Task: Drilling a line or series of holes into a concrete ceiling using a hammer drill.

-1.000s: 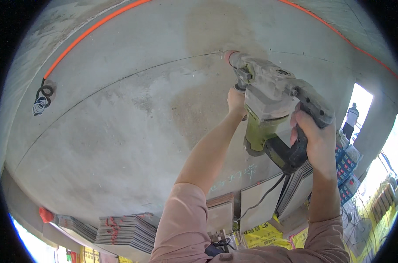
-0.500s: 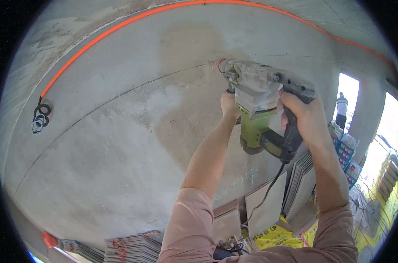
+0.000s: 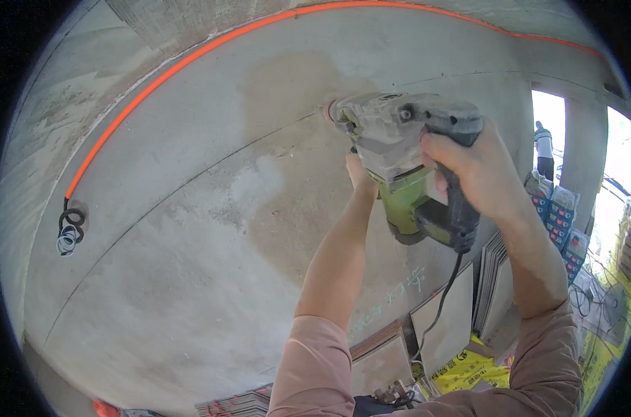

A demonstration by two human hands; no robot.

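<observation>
A dusty green and black rotary hammer drill [image 3: 407,182] is held up against the grey concrete wall [image 3: 190,278]. My right hand [image 3: 471,165] is wrapped round its black rear handle. Under the drill's front end, my left hand [image 3: 360,174] is closed on what looks like the side handle, which the drill body partly hides. The drill's nose, with a reddish collar [image 3: 327,111], points at the wall on a thin dark line, at a damp brown patch [image 3: 294,76]. Its bit cannot be made out. A black cord [image 3: 440,306] hangs from the rear handle.
Orange conduit [image 3: 211,47] runs along the wall's top, ending in coiled cable [image 3: 70,229] at left. Large tiles [image 3: 444,323] lean against the wall's foot, with yellow sheeting [image 3: 471,372] beside them. Stacked boxes [image 3: 558,215] stand at right; another person [image 3: 543,146] is outside the opening.
The view has shifted, so the wall and floor items appear displaced. Both hands keep their grip on the drill, whose nose stays at the same damp patch by the line.
</observation>
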